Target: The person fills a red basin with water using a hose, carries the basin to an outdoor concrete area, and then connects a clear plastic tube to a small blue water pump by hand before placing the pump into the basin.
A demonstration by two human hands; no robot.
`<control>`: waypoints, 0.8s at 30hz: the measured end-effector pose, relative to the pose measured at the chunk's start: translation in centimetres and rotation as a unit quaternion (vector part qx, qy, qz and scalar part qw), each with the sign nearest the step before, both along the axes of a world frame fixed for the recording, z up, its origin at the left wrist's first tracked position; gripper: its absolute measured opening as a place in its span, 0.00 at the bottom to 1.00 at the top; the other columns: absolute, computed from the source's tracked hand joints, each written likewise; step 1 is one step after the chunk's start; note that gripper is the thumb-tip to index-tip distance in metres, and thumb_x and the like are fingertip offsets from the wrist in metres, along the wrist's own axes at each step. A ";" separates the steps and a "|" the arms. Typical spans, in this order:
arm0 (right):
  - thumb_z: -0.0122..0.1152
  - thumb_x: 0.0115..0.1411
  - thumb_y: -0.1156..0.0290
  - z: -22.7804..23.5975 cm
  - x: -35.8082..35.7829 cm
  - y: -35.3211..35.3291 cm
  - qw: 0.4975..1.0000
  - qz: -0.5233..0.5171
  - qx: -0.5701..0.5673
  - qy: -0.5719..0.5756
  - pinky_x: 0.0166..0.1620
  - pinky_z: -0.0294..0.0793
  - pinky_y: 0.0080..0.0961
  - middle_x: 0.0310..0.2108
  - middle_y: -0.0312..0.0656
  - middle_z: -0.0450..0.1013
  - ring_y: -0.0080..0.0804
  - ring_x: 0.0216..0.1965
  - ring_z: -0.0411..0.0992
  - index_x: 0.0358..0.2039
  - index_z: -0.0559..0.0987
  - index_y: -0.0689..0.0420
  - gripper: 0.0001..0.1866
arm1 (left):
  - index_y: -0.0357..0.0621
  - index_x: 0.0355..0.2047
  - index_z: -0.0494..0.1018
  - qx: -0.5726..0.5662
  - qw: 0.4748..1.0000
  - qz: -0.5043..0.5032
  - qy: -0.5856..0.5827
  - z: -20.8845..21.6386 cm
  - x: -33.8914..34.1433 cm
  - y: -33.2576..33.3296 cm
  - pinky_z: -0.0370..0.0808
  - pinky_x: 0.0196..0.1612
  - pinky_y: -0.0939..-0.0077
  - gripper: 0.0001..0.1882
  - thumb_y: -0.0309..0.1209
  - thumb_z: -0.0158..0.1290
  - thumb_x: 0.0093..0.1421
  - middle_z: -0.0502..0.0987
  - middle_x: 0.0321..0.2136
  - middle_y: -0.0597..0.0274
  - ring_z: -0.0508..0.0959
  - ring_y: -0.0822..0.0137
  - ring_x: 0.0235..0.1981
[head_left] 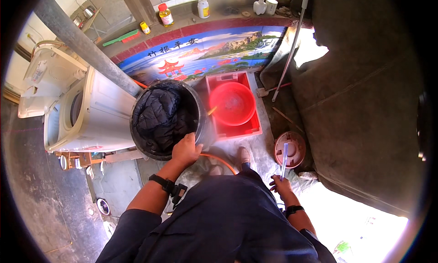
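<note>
My left hand [185, 151] is closed on the near rim of a large round black tub [201, 108]. Inside the tub lies a dark quilted puffer jacket [157, 108], bunched up and shiny. Low on the right, my right hand [281, 186] is closed round a thin, pale, see-through stick [284, 160] that points up and away; its exact kind I cannot make out. Just beyond the stick sits a round brownish-pink plastic lid or basin [290, 149]. A red basin [232, 103] rests in a red rectangular crate [221, 130] right of the tub.
To the left stands a white washing machine [107, 110] with its lids raised. An orange hose [219, 159] runs along the floor near my feet. A ledge at the back holds bottles and a green brush [121, 37]. A long-handled mop [292, 53] leans by the dark wall.
</note>
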State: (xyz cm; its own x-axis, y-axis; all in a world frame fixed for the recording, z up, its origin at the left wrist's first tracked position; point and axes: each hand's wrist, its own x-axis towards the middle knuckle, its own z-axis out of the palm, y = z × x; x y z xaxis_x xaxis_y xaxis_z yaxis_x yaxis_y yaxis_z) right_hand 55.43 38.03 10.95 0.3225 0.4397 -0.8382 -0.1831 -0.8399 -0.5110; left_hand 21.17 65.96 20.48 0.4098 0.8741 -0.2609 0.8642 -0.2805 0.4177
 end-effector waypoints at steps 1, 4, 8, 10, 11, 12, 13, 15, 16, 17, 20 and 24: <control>0.56 0.64 0.54 -0.1 0.0 -0.1 1.000 -0.003 -0.002 0.002 0.23 0.69 0.24 0.30 0.44 0.79 0.29 0.21 0.76 0.46 0.77 0.61 0.22 | 0.34 0.52 0.66 -0.010 1.000 -0.001 -0.005 0.0 0.0 0.0 0.72 0.48 0.51 0.28 0.43 0.52 0.59 0.73 0.47 0.39 0.75 0.40 0.47; 0.56 0.64 0.54 0.2 -0.1 0.1 1.000 0.002 0.004 0.002 0.23 0.69 0.24 0.30 0.44 0.79 0.29 0.20 0.76 0.46 0.77 0.61 0.22 | 0.34 0.52 0.66 -0.003 1.000 0.000 -0.007 -0.2 -0.2 0.0 0.72 0.47 0.51 0.28 0.43 0.52 0.59 0.73 0.47 0.39 0.75 0.40 0.46; 0.56 0.64 0.54 0.4 -0.1 0.1 1.000 0.003 0.002 0.001 0.23 0.69 0.24 0.30 0.44 0.79 0.29 0.20 0.76 0.46 0.77 0.61 0.22 | 0.35 0.50 0.67 0.005 1.000 0.001 0.001 -0.1 0.0 0.0 0.73 0.48 0.52 0.26 0.42 0.53 0.58 0.74 0.46 0.41 0.76 0.43 0.46; 0.56 0.64 0.54 0.3 0.0 -0.1 1.000 -0.002 0.005 0.006 0.23 0.69 0.24 0.30 0.45 0.79 0.29 0.20 0.76 0.46 0.77 0.62 0.22 | 0.35 0.50 0.66 0.001 1.000 0.000 0.008 0.0 0.1 0.0 0.73 0.48 0.52 0.26 0.42 0.52 0.58 0.74 0.46 0.41 0.76 0.43 0.47; 0.56 0.64 0.54 0.2 0.0 -0.1 1.000 -0.002 0.005 0.005 0.23 0.69 0.24 0.30 0.45 0.79 0.29 0.20 0.76 0.46 0.77 0.62 0.22 | 0.35 0.50 0.66 0.001 1.000 0.000 0.008 0.0 0.1 0.0 0.73 0.48 0.52 0.26 0.42 0.52 0.58 0.74 0.46 0.41 0.76 0.43 0.47; 0.56 0.64 0.54 0.1 0.0 -0.1 1.000 -0.004 0.003 0.006 0.23 0.69 0.24 0.30 0.45 0.79 0.29 0.20 0.76 0.46 0.77 0.62 0.22 | 0.35 0.50 0.66 0.001 1.000 -0.001 0.008 -0.1 0.1 0.0 0.73 0.48 0.52 0.26 0.42 0.52 0.58 0.74 0.46 0.41 0.76 0.43 0.47; 0.56 0.64 0.54 0.0 0.1 -0.1 1.000 -0.006 0.000 0.006 0.23 0.69 0.24 0.30 0.45 0.79 0.29 0.20 0.76 0.46 0.77 0.62 0.22 | 0.35 0.50 0.66 0.002 1.000 -0.002 0.008 -0.1 0.0 0.0 0.73 0.48 0.52 0.26 0.42 0.52 0.59 0.74 0.46 0.41 0.76 0.43 0.47; 0.56 0.64 0.54 0.1 0.0 -0.1 1.000 -0.004 0.003 0.005 0.23 0.69 0.24 0.30 0.45 0.79 0.29 0.20 0.76 0.46 0.77 0.62 0.22 | 0.34 0.50 0.66 0.005 1.000 -0.002 0.006 -0.1 0.0 0.0 0.73 0.48 0.52 0.26 0.42 0.52 0.59 0.74 0.46 0.40 0.76 0.43 0.47; 0.56 0.64 0.54 0.2 0.0 -0.1 1.000 -0.004 0.005 0.003 0.23 0.69 0.24 0.30 0.45 0.79 0.29 0.20 0.76 0.46 0.77 0.62 0.22 | 0.34 0.50 0.66 0.009 1.000 -0.003 0.003 -0.1 -0.1 -0.1 0.73 0.48 0.52 0.26 0.42 0.52 0.59 0.74 0.46 0.40 0.76 0.43 0.46; 0.56 0.64 0.54 0.3 0.0 0.0 1.000 -0.003 0.005 0.003 0.23 0.69 0.24 0.30 0.45 0.79 0.29 0.20 0.76 0.46 0.77 0.62 0.22 | 0.34 0.50 0.66 0.008 1.000 -0.002 0.003 -0.1 -0.1 -0.1 0.73 0.48 0.52 0.26 0.42 0.52 0.59 0.74 0.46 0.40 0.76 0.43 0.46; 0.54 0.66 0.54 0.4 0.0 0.0 1.000 0.003 0.006 0.005 0.22 0.67 0.22 0.31 0.47 0.77 0.31 0.20 0.75 0.47 0.76 0.63 0.23 | 0.35 0.50 0.67 0.011 1.000 -0.001 0.001 0.0 0.0 -0.1 0.73 0.48 0.52 0.26 0.42 0.52 0.58 0.74 0.46 0.40 0.76 0.43 0.46; 0.57 0.64 0.54 0.0 0.2 -0.3 1.000 -0.006 0.003 0.007 0.22 0.69 0.24 0.30 0.45 0.79 0.29 0.20 0.75 0.46 0.77 0.61 0.22 | 0.35 0.49 0.67 0.010 1.000 0.000 0.000 0.4 0.2 -0.1 0.73 0.47 0.52 0.25 0.41 0.53 0.58 0.74 0.45 0.41 0.76 0.43 0.46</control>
